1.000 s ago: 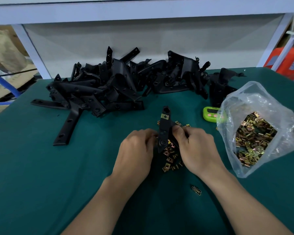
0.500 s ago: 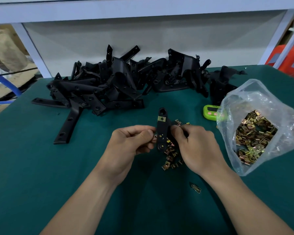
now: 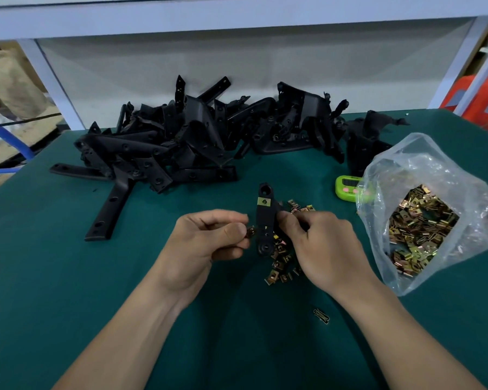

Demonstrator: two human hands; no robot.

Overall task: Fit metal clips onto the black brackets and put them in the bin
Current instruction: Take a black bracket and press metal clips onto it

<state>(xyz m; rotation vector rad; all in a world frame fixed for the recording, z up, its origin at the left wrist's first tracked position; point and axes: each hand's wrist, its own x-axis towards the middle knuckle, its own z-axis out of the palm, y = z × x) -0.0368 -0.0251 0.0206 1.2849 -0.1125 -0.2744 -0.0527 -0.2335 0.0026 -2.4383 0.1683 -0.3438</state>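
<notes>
1. Head view: the left hand (image 3: 209, 237) has come off the bracket (image 3: 263, 220) and now pinches a clip (image 3: 250, 231) just beside it.
2. The right hand (image 3: 321, 243) grips the bracket upright. Its top clip (image 3: 264, 201) is fitted, so a second fitting is probably next.

The green tabletop (image 3: 68, 277) carries a black bracket heap (image 3: 158, 153); loose metal clips (image 3: 278, 264) lie nearer than it, a plastic clip bag (image 3: 406, 159) to its right.

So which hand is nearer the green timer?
Right. The right hand, gripping the bracket, is just left of the green timer and nearer the person; the left hand, pinching a clip, is farther left, beyond the bracket.
</notes>
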